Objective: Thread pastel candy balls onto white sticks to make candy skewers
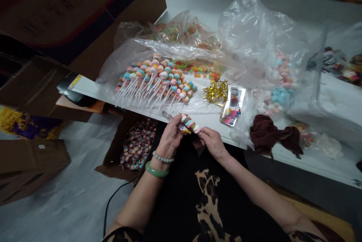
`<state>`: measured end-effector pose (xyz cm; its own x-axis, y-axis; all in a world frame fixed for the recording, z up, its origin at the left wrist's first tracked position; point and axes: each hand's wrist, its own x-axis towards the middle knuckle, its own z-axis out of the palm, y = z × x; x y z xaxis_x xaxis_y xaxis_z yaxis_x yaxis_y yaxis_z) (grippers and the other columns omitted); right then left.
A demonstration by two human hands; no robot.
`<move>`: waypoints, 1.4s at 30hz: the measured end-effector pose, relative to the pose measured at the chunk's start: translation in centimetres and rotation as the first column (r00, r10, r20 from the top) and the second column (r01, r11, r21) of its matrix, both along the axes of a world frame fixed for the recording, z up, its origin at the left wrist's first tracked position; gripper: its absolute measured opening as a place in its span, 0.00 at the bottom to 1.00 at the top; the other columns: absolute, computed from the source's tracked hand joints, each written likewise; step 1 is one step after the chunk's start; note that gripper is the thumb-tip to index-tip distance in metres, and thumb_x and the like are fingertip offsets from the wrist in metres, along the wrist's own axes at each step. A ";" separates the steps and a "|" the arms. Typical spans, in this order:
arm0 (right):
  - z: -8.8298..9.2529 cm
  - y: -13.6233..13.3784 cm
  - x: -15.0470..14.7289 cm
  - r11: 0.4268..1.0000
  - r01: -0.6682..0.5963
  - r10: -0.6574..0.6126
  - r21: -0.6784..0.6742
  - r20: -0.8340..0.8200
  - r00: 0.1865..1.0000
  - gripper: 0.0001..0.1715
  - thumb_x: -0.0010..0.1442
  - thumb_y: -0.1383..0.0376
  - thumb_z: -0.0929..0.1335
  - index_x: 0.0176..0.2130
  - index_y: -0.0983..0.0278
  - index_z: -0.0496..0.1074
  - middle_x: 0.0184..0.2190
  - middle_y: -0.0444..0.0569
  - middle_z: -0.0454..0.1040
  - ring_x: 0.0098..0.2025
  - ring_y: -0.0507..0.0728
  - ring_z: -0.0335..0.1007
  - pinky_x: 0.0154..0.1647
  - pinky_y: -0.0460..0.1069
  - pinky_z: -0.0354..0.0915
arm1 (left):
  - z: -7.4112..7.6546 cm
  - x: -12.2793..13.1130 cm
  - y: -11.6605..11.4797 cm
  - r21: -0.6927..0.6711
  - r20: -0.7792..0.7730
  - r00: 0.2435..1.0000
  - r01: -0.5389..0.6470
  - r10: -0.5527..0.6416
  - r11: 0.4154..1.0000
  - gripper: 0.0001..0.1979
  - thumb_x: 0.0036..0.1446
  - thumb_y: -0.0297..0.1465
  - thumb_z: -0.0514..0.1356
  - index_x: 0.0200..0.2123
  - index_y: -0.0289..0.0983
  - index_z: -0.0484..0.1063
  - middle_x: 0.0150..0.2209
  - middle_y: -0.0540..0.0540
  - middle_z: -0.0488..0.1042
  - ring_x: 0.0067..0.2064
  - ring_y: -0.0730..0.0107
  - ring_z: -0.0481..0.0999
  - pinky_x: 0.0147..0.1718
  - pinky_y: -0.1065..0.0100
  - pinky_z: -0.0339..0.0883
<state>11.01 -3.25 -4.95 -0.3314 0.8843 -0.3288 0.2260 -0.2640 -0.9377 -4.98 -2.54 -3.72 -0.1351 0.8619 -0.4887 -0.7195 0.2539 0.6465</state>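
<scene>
At the table's front edge, a pastel marshmallow candy stick (190,123) is held between my two hands, with a clear printed wrapper (166,115) around or against it. My left hand (171,136), with a bead bracelet and a green bangle on the wrist, is closed on the wrapper and the upper end. Fingers of my right hand (212,142) pinch the lower right end. Beyond them lies a heap of candy sticks (152,76) with white stems pointing towards me. Gold twist ties (216,91) and printed clear bags (233,105) lie to its right.
Clear plastic bags (249,26) with colourful sweets spread across the white table (181,2). A brown cloth (267,132) lies at the right front edge. Below the table, a carton (113,155) holds many wrapped candies. Large cardboard boxes (93,45) stand at the left.
</scene>
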 end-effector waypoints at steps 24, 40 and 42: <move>2.9 0.3 -1.7 0.956 0.204 -0.278 -0.213 -0.425 0.861 0.21 0.39 0.61 0.75 0.34 0.62 0.67 0.29 0.42 0.72 0.29 0.51 0.66 0.30 0.45 0.62 | 2.6 0.6 -0.1 -0.011 0.046 0.998 -0.053 0.053 0.999 0.19 0.58 0.45 0.59 0.45 0.38 0.73 0.46 0.40 0.76 0.42 0.62 0.77 0.38 0.63 0.73; 1.2 2.1 -2.1 0.924 0.326 -0.380 -0.201 -0.369 0.848 0.11 0.42 0.62 0.73 0.27 0.63 0.71 0.24 0.40 0.69 0.29 0.50 0.62 0.33 0.46 0.62 | 1.6 2.0 -0.9 -0.196 -0.075 0.996 0.038 -0.053 0.980 0.12 0.40 0.30 0.71 0.27 0.32 0.74 0.27 0.48 0.75 0.27 0.74 0.73 0.26 0.73 0.66; 1.4 2.3 -1.9 0.932 0.298 -0.358 -0.208 -0.387 0.850 0.13 0.40 0.62 0.75 0.29 0.63 0.72 0.26 0.40 0.70 0.30 0.50 0.64 0.35 0.46 0.64 | 1.1 2.5 -0.9 -0.146 -0.102 0.995 -0.008 -0.007 0.989 0.13 0.38 0.29 0.72 0.22 0.33 0.70 0.23 0.49 0.73 0.25 0.75 0.71 0.25 0.74 0.64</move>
